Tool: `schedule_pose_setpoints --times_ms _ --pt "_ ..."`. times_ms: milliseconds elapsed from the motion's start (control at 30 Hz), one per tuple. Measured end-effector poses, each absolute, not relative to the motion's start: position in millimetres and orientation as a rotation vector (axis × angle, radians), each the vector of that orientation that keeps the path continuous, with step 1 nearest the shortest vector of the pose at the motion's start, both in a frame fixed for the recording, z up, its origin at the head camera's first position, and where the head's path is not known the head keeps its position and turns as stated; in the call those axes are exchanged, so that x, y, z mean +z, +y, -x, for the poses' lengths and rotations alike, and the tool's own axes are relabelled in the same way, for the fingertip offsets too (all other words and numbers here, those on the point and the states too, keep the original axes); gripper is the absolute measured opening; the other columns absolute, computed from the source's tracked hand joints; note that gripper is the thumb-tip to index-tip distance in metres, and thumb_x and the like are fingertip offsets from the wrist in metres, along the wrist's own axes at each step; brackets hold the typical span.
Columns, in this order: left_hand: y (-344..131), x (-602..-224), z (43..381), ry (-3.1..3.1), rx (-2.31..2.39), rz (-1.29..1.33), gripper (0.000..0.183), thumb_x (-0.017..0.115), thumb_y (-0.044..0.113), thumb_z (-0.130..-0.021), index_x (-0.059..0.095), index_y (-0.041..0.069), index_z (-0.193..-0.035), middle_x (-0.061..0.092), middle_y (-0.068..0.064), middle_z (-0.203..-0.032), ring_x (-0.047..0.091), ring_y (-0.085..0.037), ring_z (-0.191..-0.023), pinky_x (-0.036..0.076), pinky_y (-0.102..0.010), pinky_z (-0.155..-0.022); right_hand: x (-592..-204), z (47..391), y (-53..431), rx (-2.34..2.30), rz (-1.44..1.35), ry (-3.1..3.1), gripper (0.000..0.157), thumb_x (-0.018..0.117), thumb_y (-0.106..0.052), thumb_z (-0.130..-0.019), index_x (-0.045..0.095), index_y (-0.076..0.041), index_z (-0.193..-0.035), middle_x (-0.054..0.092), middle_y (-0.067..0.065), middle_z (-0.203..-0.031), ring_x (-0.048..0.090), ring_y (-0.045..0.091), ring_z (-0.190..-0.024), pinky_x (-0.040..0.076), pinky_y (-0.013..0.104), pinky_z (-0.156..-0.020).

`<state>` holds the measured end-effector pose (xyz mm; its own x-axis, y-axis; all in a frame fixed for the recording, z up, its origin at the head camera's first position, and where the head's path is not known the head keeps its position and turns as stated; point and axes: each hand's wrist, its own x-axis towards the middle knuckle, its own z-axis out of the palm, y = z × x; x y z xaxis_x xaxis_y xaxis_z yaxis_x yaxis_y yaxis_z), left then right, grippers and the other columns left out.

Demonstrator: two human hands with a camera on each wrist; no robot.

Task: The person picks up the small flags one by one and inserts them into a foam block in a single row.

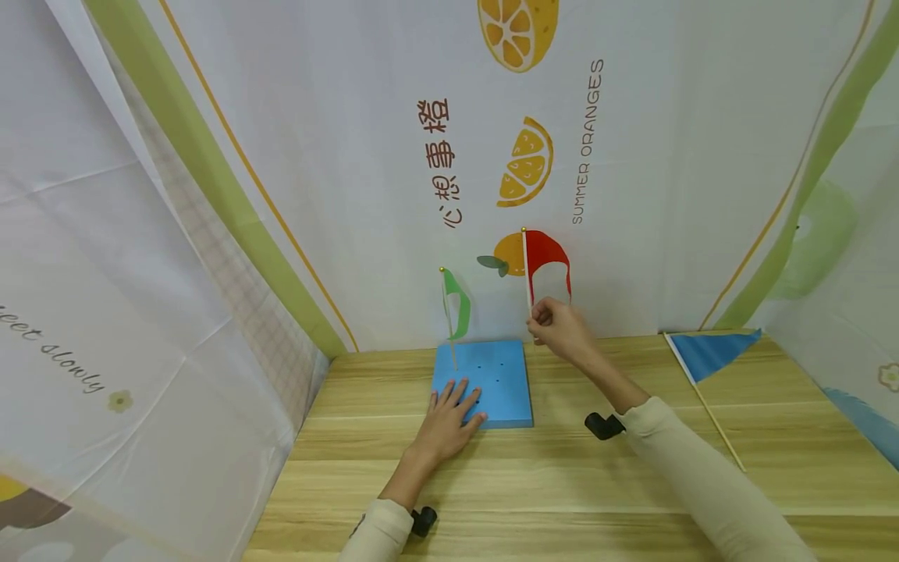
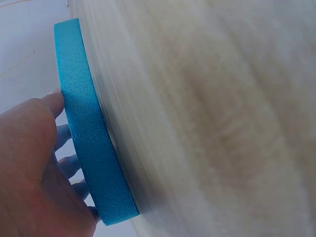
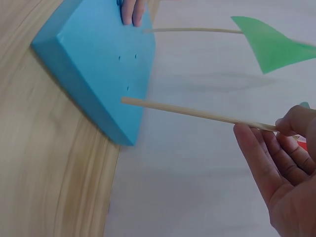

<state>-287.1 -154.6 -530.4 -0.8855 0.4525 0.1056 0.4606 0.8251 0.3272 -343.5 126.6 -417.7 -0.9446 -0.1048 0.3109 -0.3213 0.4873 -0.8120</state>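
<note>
A blue foam block (image 1: 509, 398) with several small holes lies on the table against the back curtain. My left hand (image 1: 447, 421) rests on its near left part with fingers spread. Upright in the block's far left area stands a green flag (image 1: 460, 316) on a thin wooden stick. My right hand (image 1: 558, 328) pinches the stick of a red flag (image 1: 546, 248) between thumb and fingers, to the right of the block. In the right wrist view the bare lower end of that wooden stick (image 3: 182, 110) points toward the block, apparently above its surface.
On the right of the wooden table (image 1: 562, 499) lies a blue flag (image 1: 712, 355) on its stick. Black camera mounts (image 1: 602, 425) are strapped at both wrists. A white curtain (image 1: 393, 195) with orange prints hangs behind and along the sides.
</note>
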Motion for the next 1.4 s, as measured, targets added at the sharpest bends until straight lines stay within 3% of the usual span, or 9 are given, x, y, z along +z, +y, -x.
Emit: schedule_pose_setpoints --times_ms 200,500,667,900,1400 --pt "-155 -529 287 -2.987 -0.536 0.738 0.059 0.051 0.045 -0.112 0.046 0.016 -0.164 0.030 -0.017 -0.175 0.022 -0.045 -0.164 0.018 -0.069 -0.131 -414 346 114 1.438 -0.388 -2.491 0.011 0.071 -0.007 -0.101 0.065 0.002 -0.105 0.074 0.020 -0.096 0.076 0.036 -0.086 0.067 0.028 -0.070" --pt "-154 -530 285 -2.974 -0.550 0.745 0.060 0.053 0.045 -0.112 0.048 0.014 -0.163 0.032 -0.017 -0.174 0.023 -0.045 -0.163 0.018 -0.070 -0.130 -411 350 100 1.405 -0.443 -2.475 0.010 0.072 -0.007 -0.100 0.066 0.000 -0.104 0.076 0.018 -0.095 0.076 0.024 -0.079 0.067 0.030 -0.071" --pt "-155 -531 286 -2.956 -0.551 0.758 0.059 0.054 0.044 -0.112 0.048 0.013 -0.162 0.033 -0.020 -0.173 0.025 -0.048 -0.162 0.020 -0.073 -0.128 -412 355 94 1.423 -0.457 -2.472 0.010 0.071 -0.009 -0.101 0.066 -0.001 -0.104 0.076 0.017 -0.096 0.076 0.023 -0.081 0.067 0.029 -0.072" --pt "-154 -531 286 -2.986 -0.526 0.731 0.059 0.053 0.046 -0.112 0.048 0.016 -0.163 0.032 -0.016 -0.175 0.023 -0.044 -0.164 0.019 -0.069 -0.131 -411 359 83 1.415 -0.474 -2.446 0.011 0.072 -0.011 -0.101 0.067 -0.003 -0.104 0.077 0.015 -0.098 0.076 0.025 -0.084 0.066 0.027 -0.072" --pt "-155 -530 287 -2.987 -0.534 0.741 0.060 0.052 0.046 -0.112 0.047 0.016 -0.163 0.030 -0.015 -0.175 0.022 -0.043 -0.164 0.018 -0.069 -0.131 -417 371 54 1.337 -0.512 -2.458 0.009 0.072 -0.011 -0.101 0.067 -0.004 -0.101 0.076 0.013 -0.096 0.074 0.023 -0.084 0.064 0.032 -0.075"
